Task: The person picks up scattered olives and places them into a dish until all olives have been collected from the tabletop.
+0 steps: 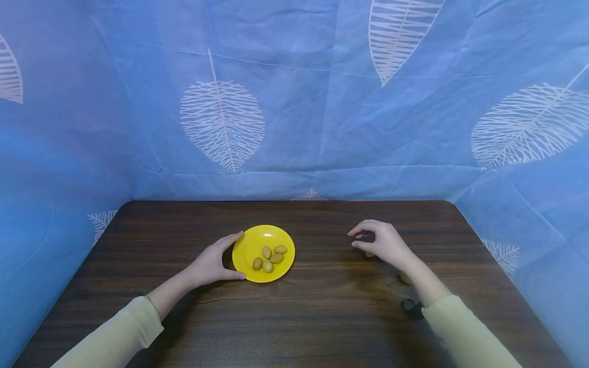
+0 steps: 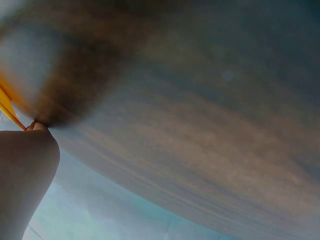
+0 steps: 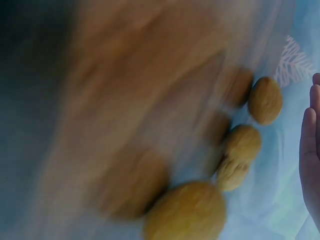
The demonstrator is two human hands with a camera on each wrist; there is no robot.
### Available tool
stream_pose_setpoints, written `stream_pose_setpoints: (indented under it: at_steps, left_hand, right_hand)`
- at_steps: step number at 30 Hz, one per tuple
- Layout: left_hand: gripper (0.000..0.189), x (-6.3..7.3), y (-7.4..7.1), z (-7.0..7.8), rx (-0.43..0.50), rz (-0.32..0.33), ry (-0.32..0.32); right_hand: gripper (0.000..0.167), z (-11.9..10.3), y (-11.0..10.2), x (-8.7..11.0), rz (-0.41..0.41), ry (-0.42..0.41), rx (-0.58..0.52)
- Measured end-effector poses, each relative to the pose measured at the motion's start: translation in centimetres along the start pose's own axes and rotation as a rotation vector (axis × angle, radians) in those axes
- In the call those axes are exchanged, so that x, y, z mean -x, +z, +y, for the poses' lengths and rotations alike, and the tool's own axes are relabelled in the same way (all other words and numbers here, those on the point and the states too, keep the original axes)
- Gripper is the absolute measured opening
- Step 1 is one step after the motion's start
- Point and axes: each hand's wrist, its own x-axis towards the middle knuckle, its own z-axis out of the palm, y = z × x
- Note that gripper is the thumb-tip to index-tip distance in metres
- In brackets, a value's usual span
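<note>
A yellow plate (image 1: 246,250) holds several tan, oval, nut-like pieces (image 1: 276,258). My left hand (image 1: 210,261) holds the plate by its left side, thumb at the near rim and fingertips at the far-left rim. In the left wrist view, the fingers (image 2: 39,126) meet the plate's edge. To the right, my right hand (image 1: 379,240) hovers over the table, thumb and fingers bent with a gap between them. One nut-like piece (image 1: 369,254) shows just under it, partly hidden. In the right wrist view, several such pieces (image 3: 265,100) lie near the hand (image 3: 311,145).
The dark wood-grain table (image 1: 303,317) has rounded far corners. Another tan piece (image 1: 404,277) peeks out beside the right wrist. A small black object (image 1: 411,308) is by the right sleeve. A blue curtain (image 1: 294,117) with white leaf prints hangs behind and at both sides.
</note>
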Motion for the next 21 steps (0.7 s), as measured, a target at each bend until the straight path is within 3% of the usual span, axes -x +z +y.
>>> stream_pose_setpoints:
  at_steps: [21]
  left_hand:
    - [0.106,0.0,-0.1,-0.3,-0.008,0.001,0.012]
  right_hand:
    - [0.023,2.4,-1.7,2.0,-0.048,0.069,0.045]
